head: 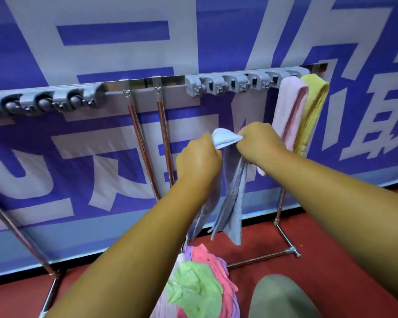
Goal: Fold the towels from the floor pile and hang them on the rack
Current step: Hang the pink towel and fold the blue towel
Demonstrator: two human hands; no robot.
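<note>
Partly done; already hung at the right end of the rack (147,84): pink towel (290,111) and yellow towel (313,106), folded narrow, side by side and touching. In hand, in front of the rack and below its rail: blue towel (232,203), bunched at the top, tails hanging loose toward the floor; by the look of it not yet folded flat, and not yet on the rack. Grips its top with the left hand (198,157), fingers curled round the cloth; pinches the same top with the right hand (257,143), fingers curled too; both closed on the towel, close together. Plenty left, judging by the pile (198,288) in front of the rack's base: green, pink and lilac towels at least, crumpled in a heap; count impossible to tell. Bare on the rack: grey clips (228,84) left of the pink towel; more at the rack's far left. Under the rack: red floor (331,237), smooth. Behind the rack: banner (101,53), blue with large pale characters, reaching nearly to the floor. In front of the rack, beside the pile: grey-green shape (280,297), rounded; cannot tell what.
</note>
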